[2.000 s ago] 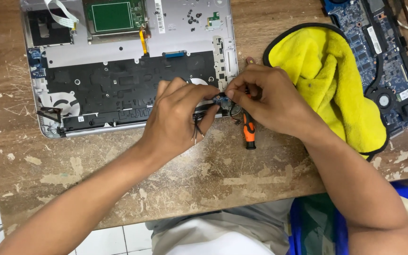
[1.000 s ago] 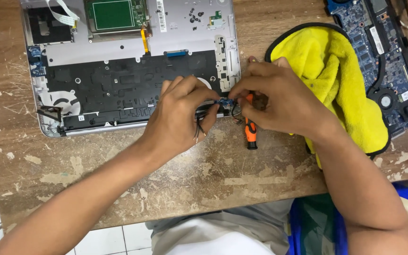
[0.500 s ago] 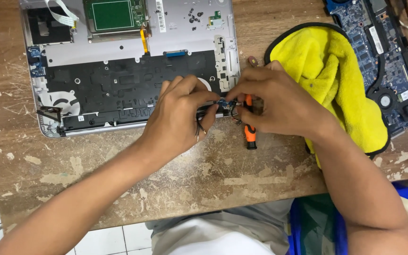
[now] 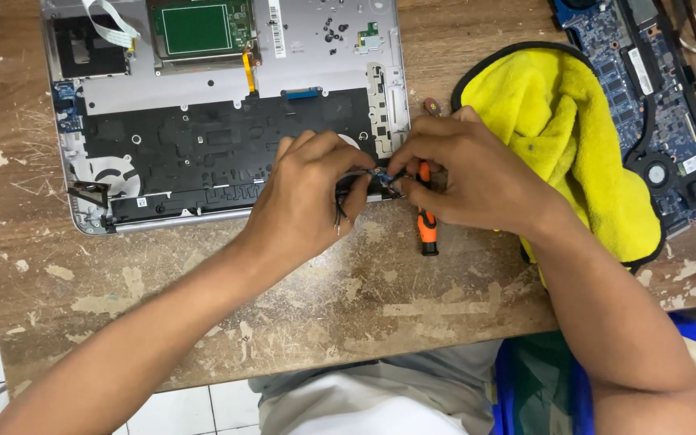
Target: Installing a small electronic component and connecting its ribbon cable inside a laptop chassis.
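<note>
Left hand (image 4: 304, 201) pinches a small dark part with thin wires (image 4: 340, 216) at the near right corner of the open laptop chassis (image 4: 316, 48); fingers closed on it, wires dangle off the fingertips toward the near edge of the worktop (image 4: 348, 322). Right hand (image 4: 477, 181) is closed on an orange-handled screwdriver (image 4: 426, 229), handle end poking out below the palm, tip hidden behind the fingers right where the two hands meet. Can't tell if the tip is seated in a screw. Judgement: the little part is light, stiff at the body, floppy at the wires, fragile at the solder joints, so hold it by the body edges and never pull on the leads. Screwdriver handle looks grippy and light, best pinched near the neck for control. Chassis itself is flat on the worktop, keyboard underside (image 4: 219, 153) facing up, green board (image 4: 196, 29) and white ribbon cable (image 4: 110, 22) at its far edge. Yellow cloth (image 4: 565, 137) lies just right of the right hand. Blue motherboard (image 4: 654, 105) sits at the far right corner, partly under the cloth.
</note>
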